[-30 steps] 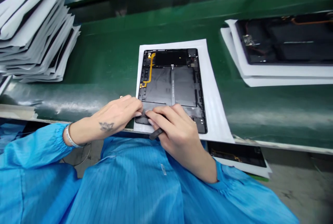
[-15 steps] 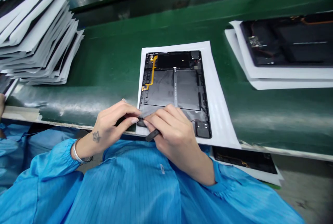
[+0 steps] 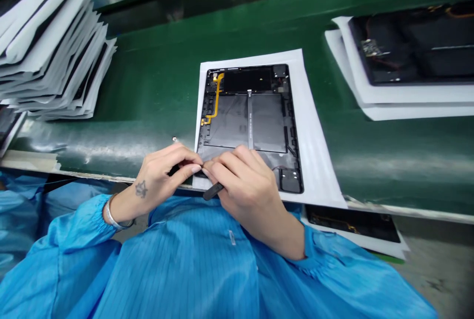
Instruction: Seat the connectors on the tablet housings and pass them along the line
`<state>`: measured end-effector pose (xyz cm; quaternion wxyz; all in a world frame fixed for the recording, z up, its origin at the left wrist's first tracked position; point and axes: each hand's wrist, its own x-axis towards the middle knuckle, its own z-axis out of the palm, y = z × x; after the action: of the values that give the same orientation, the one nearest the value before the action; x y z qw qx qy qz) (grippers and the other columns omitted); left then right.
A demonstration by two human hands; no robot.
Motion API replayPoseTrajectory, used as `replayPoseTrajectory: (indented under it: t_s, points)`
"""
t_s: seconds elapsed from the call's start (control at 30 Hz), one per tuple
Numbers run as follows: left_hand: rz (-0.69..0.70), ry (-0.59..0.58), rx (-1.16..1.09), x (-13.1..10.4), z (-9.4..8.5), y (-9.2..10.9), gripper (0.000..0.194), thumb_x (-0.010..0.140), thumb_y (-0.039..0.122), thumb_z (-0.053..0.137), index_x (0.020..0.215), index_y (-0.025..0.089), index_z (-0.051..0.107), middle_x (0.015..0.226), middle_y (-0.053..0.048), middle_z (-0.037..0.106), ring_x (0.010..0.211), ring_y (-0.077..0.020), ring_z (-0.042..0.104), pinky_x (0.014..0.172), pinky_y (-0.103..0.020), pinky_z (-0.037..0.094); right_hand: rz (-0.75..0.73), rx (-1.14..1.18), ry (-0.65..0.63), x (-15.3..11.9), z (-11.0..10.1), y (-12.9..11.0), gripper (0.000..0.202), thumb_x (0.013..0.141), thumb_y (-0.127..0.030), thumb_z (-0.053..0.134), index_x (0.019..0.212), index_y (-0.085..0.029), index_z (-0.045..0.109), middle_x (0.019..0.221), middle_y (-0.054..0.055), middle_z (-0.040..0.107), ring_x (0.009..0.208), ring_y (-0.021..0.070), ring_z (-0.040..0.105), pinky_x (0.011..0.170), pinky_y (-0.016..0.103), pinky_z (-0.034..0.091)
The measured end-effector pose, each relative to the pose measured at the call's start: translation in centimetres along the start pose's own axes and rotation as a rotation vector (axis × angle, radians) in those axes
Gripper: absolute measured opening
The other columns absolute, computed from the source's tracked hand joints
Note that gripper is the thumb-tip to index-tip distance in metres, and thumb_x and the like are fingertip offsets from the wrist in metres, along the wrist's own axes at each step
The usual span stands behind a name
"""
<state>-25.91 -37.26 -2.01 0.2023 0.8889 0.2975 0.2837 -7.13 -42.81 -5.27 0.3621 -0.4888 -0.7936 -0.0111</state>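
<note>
An opened tablet (image 3: 229, 121) lies on a white sheet (image 3: 316, 161), its flat battery and yellow flex cable (image 3: 218, 92) showing. At its near left corner, my left hand (image 3: 168, 168) has thumb and forefinger pinched together; whatever is between them is too small to name. My right hand (image 3: 244, 180) is closed around a slim black tool (image 3: 213, 191), whose blunt end sticks out below the fingers. The tool's working end is hidden. Fingertips of both hands meet over the corner and cover it. A black speaker-like block (image 3: 291, 179) sits in the near right corner.
At left rises a tall stack of white sheets (image 3: 55, 52) with dark panels between them. Another opened tablet (image 3: 414, 47) rests on sheets at right. A tiny part (image 3: 175, 139) lies on the green bench (image 3: 155, 77). Below the bench edge is another panel (image 3: 351, 224).
My left fingertips have moved slightly right, closer to my right fingertips over the corner. The dark piece seen there before is now mostly covered. The view has shifted slightly.
</note>
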Motion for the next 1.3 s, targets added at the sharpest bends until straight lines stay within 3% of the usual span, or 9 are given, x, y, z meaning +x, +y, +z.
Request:
replayPoseTrajectory:
  t_s: [0.2,0.53,0.73,0.83,0.97,1.1,1.23,1.3]
  points:
    - [0.165,-0.068,0.235,-0.5,-0.1,-1.1,0.01,0.101,0.015,0.054,0.097,0.014,0.063,0.087,-0.004,0.069,0.08,-0.0124,0.063,0.077,-0.024,0.053,-0.034,0.038,-0.067,-0.7,-0.7,0.5,0.029,0.096,-0.005,0.046,0.108,-0.014,0.07,0.096,0.007,0.073,0.083,0.0205,0.051,0.07,0.036,0.041]
    - [0.272,-0.224,0.385,-0.9,-0.7,-1.5,0.014,0.101,0.012,0.05,0.109,0.012,0.061,0.095,-0.007,0.067,0.085,-0.0173,0.06,0.078,-0.029,0.054,-0.156,-0.097,-0.151,-0.5,-0.7,0.4,0.032,0.1,-0.01,0.04,0.11,-0.012,0.07,0.096,0.008,0.071,0.078,0.0208,0.047,0.066,0.037,0.038]
    - [0.234,-0.085,0.324,-2.0,-0.8,-1.7,0.022,0.099,0.011,0.054,0.121,0.014,0.06,0.105,-0.009,0.069,0.094,-0.0179,0.065,0.084,-0.031,0.056,-0.169,-0.104,-0.15,-0.5,-0.6,0.5,0.031,0.101,-0.011,0.04,0.107,-0.014,0.07,0.097,0.008,0.071,0.076,0.0202,0.045,0.066,0.036,0.037]
    - [0.234,-0.094,0.294,-2.8,-0.6,-1.7,0.031,0.099,0.008,0.051,0.129,0.013,0.057,0.111,-0.012,0.069,0.102,-0.0198,0.066,0.089,-0.033,0.057,-0.203,-0.111,-0.136,-0.4,-0.6,0.6,0.032,0.101,-0.01,0.039,0.106,-0.013,0.07,0.097,0.008,0.072,0.076,0.0203,0.046,0.065,0.036,0.037]
    - [0.309,-0.122,0.337,-2.7,-0.8,-1.5,0.03,0.1,0.006,0.044,0.127,0.007,0.057,0.108,-0.016,0.069,0.101,-0.022,0.066,0.087,-0.034,0.058,-0.209,-0.083,-0.14,-0.5,-0.3,0.6,0.027,0.1,-0.011,0.044,0.106,-0.01,0.07,0.096,0.008,0.073,0.076,0.0207,0.048,0.065,0.037,0.039]
    - [0.424,-0.143,0.47,-2.1,-1.1,-0.9,0.027,0.101,0.007,0.041,0.121,0.003,0.058,0.102,-0.017,0.069,0.094,-0.0235,0.067,0.082,-0.036,0.059,-0.156,0.058,-0.095,-0.4,-0.7,0.7,0.025,0.101,-0.027,0.051,0.11,-0.01,0.067,0.1,0.01,0.072,0.081,0.0213,0.053,0.07,0.037,0.046]
    - [0.463,-0.193,0.598,-1.8,-0.9,-0.9,0.023,0.101,0.009,0.042,0.115,0.005,0.06,0.094,-0.014,0.07,0.082,-0.0216,0.065,0.073,-0.034,0.059,-0.013,0.277,-0.078,-0.1,-2.2,1.0,0.066,0.099,-0.062,0.035,0.129,-0.006,0.056,0.109,0.016,0.066,0.097,0.0235,0.06,0.081,0.038,0.052]
    - [0.38,-0.155,0.479,-1.9,-0.8,-1.3,0.021,0.101,0.01,0.044,0.115,0.008,0.061,0.096,-0.012,0.07,0.083,-0.0191,0.065,0.073,-0.031,0.059,0.035,0.265,-0.138,-0.1,-3.1,1.0,0.074,0.099,-0.063,0.025,0.138,-0.006,0.05,0.105,0.015,0.064,0.093,0.0236,0.061,0.079,0.038,0.053]
